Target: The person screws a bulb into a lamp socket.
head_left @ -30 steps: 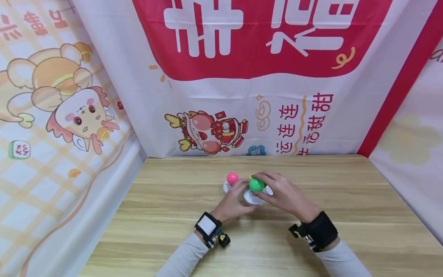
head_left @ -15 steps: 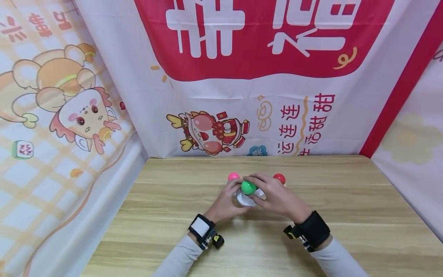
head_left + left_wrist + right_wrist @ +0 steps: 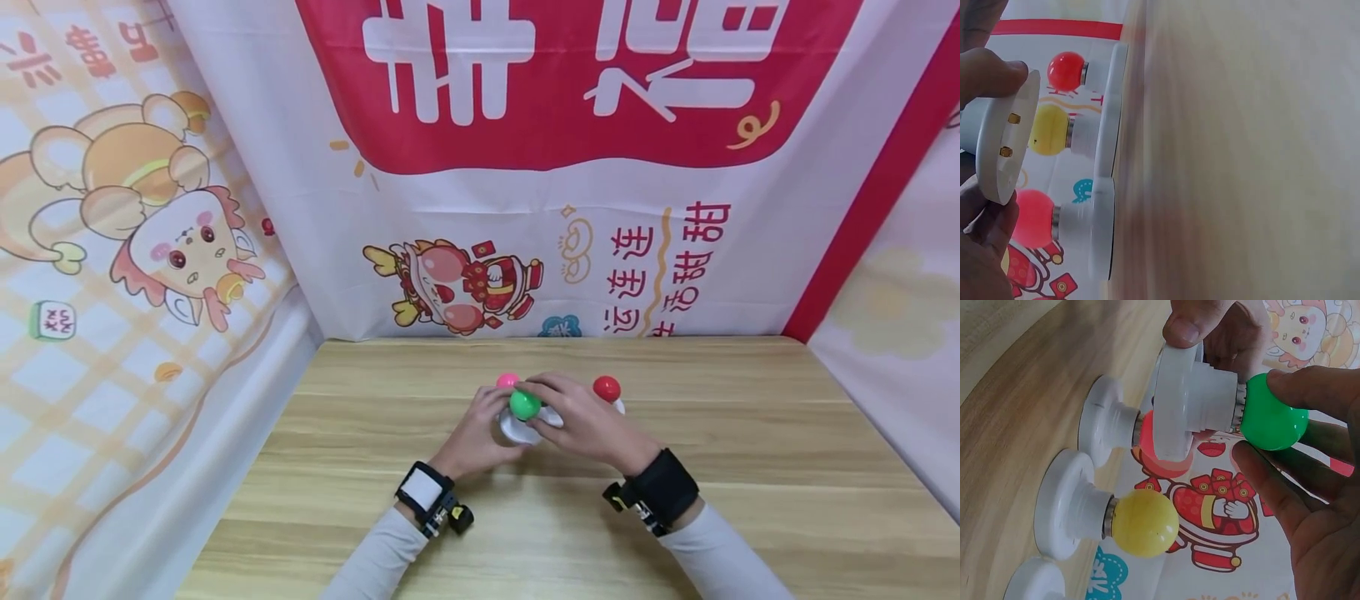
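A green light bulb [image 3: 1275, 415] sits in a round white lamp holder [image 3: 1171, 403], its metal collar showing between the two. My left hand [image 3: 477, 435] grips the holder's base by the rim, and brass contacts show on its underside in the left wrist view. Thumb and fingers of my right hand [image 3: 588, 423] pinch the green bulb from the other side. Holder and bulb are raised off the table in both wrist views. Behind them, a pink bulb [image 3: 1034, 219] and a yellow bulb [image 3: 1145, 523] stand upright in white holders on the table.
A red bulb [image 3: 607, 388] in its own white holder stands to the right of my hands. The wooden table [image 3: 360, 467] runs back to a printed cloth backdrop [image 3: 450, 192]. Another patterned cloth [image 3: 97, 350] hangs on the left.
Both hands have shifted left together, carrying the green bulb and its holder. The red bulb has come into sight from behind my right hand, while the yellow one is now hidden in the head view.
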A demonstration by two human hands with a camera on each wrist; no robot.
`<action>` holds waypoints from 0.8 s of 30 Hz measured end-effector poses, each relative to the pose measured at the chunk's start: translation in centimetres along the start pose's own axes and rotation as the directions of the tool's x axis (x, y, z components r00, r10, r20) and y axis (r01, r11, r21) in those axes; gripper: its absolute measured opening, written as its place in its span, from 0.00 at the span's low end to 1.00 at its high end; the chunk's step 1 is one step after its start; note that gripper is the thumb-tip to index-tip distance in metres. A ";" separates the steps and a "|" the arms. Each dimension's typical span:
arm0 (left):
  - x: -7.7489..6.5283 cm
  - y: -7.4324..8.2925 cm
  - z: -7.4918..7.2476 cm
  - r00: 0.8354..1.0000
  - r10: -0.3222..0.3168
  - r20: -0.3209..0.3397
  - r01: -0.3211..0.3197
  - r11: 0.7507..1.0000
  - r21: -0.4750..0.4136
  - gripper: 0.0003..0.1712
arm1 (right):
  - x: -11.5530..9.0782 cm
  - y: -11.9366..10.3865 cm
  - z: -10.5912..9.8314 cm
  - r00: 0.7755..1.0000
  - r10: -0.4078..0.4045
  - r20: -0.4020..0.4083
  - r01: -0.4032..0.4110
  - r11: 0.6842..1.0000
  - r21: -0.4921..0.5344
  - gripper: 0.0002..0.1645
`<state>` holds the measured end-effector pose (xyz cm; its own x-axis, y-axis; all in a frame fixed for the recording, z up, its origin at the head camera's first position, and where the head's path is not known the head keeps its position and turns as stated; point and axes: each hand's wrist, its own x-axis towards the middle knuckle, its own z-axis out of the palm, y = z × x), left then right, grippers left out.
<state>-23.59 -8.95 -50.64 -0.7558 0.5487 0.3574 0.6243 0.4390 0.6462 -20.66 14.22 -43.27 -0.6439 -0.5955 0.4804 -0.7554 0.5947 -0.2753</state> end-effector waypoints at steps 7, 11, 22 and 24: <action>-0.5 -0.3 -0.7 0.997 -0.074 0.018 0.074 0.997 -0.007 0.46 | 0.8 0.0 0.5 1.000 -0.013 0.009 0.013 1.000 -0.023 0.34; -0.7 -0.4 -1.1 0.998 -0.066 0.002 0.066 0.997 -0.027 0.43 | 1.4 -0.1 0.9 0.999 -0.026 0.031 0.027 0.999 -0.032 0.34; -1.4 -1.5 -2.1 0.996 -0.090 0.012 0.090 0.996 -0.002 0.43 | 2.4 -0.2 1.6 0.996 -0.060 0.061 0.061 0.998 -0.013 0.33; -1.5 -1.5 -2.2 0.994 -0.106 0.016 0.106 0.994 0.004 0.45 | 2.6 -0.3 1.8 0.995 -0.065 0.070 0.066 0.998 -0.009 0.33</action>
<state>-23.87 -12.03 -50.68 -0.8143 0.5103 0.2766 0.5418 0.4974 0.6776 -22.35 11.56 -43.45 -0.6003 -0.6693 0.4377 -0.7950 0.5590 -0.2356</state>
